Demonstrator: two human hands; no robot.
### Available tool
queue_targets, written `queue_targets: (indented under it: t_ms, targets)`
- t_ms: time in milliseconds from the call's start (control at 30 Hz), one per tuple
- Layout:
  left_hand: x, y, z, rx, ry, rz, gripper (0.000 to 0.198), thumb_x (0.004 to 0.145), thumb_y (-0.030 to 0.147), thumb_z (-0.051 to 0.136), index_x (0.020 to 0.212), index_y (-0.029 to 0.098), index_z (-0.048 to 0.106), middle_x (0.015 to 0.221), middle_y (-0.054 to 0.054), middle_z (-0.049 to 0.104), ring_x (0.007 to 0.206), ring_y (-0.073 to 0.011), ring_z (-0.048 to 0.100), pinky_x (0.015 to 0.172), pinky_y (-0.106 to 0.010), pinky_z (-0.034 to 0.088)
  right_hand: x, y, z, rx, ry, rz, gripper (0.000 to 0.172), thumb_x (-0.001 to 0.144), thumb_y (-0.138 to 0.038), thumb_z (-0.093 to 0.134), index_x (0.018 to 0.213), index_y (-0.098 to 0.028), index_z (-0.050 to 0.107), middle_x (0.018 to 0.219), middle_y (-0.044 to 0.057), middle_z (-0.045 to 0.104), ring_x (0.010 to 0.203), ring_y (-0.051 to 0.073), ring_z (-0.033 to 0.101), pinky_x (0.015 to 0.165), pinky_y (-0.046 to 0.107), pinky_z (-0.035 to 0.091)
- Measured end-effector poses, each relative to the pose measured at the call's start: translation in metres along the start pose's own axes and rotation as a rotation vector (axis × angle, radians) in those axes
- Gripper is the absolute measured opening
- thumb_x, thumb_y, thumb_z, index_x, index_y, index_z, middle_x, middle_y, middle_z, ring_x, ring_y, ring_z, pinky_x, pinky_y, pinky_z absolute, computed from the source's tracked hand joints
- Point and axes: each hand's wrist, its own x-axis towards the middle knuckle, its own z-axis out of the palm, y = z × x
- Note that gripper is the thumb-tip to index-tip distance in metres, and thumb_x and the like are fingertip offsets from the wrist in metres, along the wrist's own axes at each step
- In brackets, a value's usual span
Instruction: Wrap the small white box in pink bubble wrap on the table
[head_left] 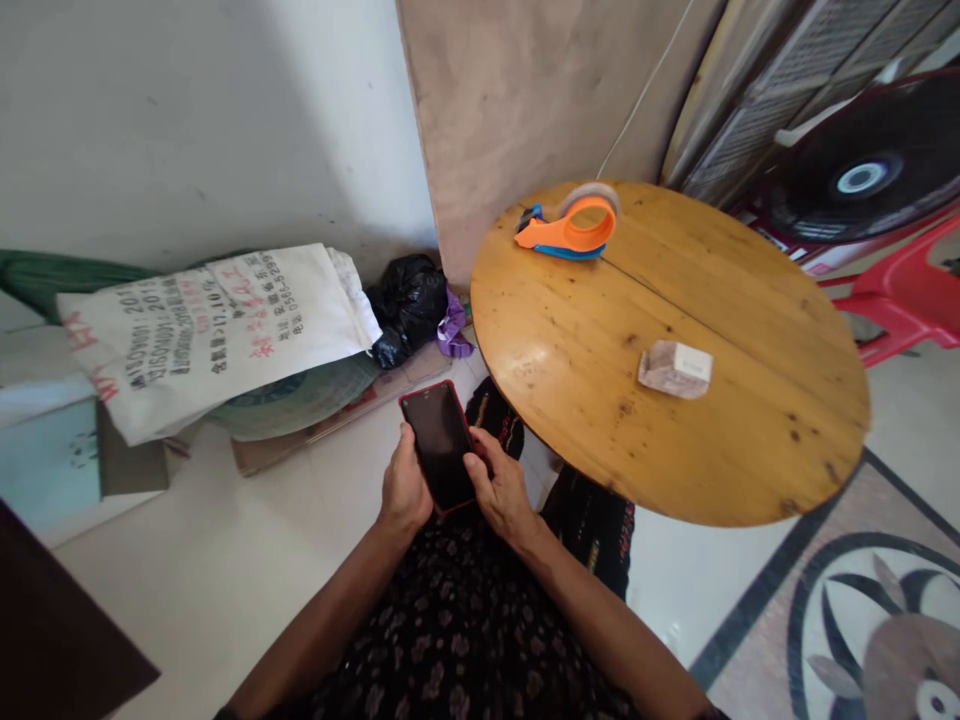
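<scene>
We gripped a phone (439, 445) beside the round counter (720, 260), the fingers of our left hand (405, 482) curled around one edge and those of our right hand (504, 490) around the other. The pick-up looked complete, use seemingly not begun, the phone's face dark; the tape dispenser (559, 236) and packet (675, 370) lay untouched on the counter.
</scene>
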Motion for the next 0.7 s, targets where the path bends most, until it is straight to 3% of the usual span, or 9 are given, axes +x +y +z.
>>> queue_targets:
  t_ms: [133, 333, 467, 700]
  targets:
    - [-0.002, 0.004, -0.008, 0.052, 0.004, -0.086, 0.047, 0.100, 0.040, 0.032, 0.118, 0.008, 0.062, 0.104, -0.013, 0.073, 0.092, -0.0222, 0.070, 0.095, -0.038, 0.053, -0.008, 0.005, -0.003, 0.019, -0.102, 0.036, 0.042, 0.095, -0.042, 0.045, 0.131, -0.022, 0.049, 0.111, 0.008, 0.067, 0.099, 0.021, 0.063, 0.088, 0.034, 0.048]
    - [0.002, 0.002, -0.021, 0.038, -0.045, -0.158, 0.045, 0.099, 0.039, 0.033, 0.111, 0.010, 0.066, 0.096, -0.011, 0.074, 0.088, -0.0224, 0.071, 0.093, -0.040, 0.054, -0.027, 0.033, -0.006, 0.399, -0.098, 0.283, 0.047, 0.096, -0.051, 0.036, 0.129, -0.019, 0.047, 0.091, 0.006, 0.065, 0.070, 0.015, 0.062, 0.062, 0.028, 0.049]
    - [0.004, -0.002, -0.018, 0.039, -0.028, -0.149, 0.042, 0.098, 0.037, 0.036, 0.112, 0.009, 0.065, 0.091, -0.011, 0.075, 0.089, -0.0233, 0.071, 0.094, -0.039, 0.052, -0.039, 0.050, -0.014, 0.477, -0.045, 0.365, 0.048, 0.094, -0.055, 0.038, 0.120, -0.018, 0.053, 0.090, 0.007, 0.066, 0.070, 0.015, 0.063, 0.059, 0.027, 0.048]
    - [-0.003, -0.005, -0.010, 0.097, -0.153, -0.219, 0.047, 0.098, 0.042, 0.035, 0.113, 0.008, 0.064, 0.098, -0.014, 0.073, 0.093, -0.0264, 0.070, 0.095, -0.042, 0.051, -0.047, 0.063, -0.015, 0.562, 0.015, 0.446, 0.051, 0.091, -0.060, 0.042, 0.111, -0.016, 0.059, 0.087, 0.008, 0.066, 0.068, 0.016, 0.063, 0.056, 0.028, 0.047]
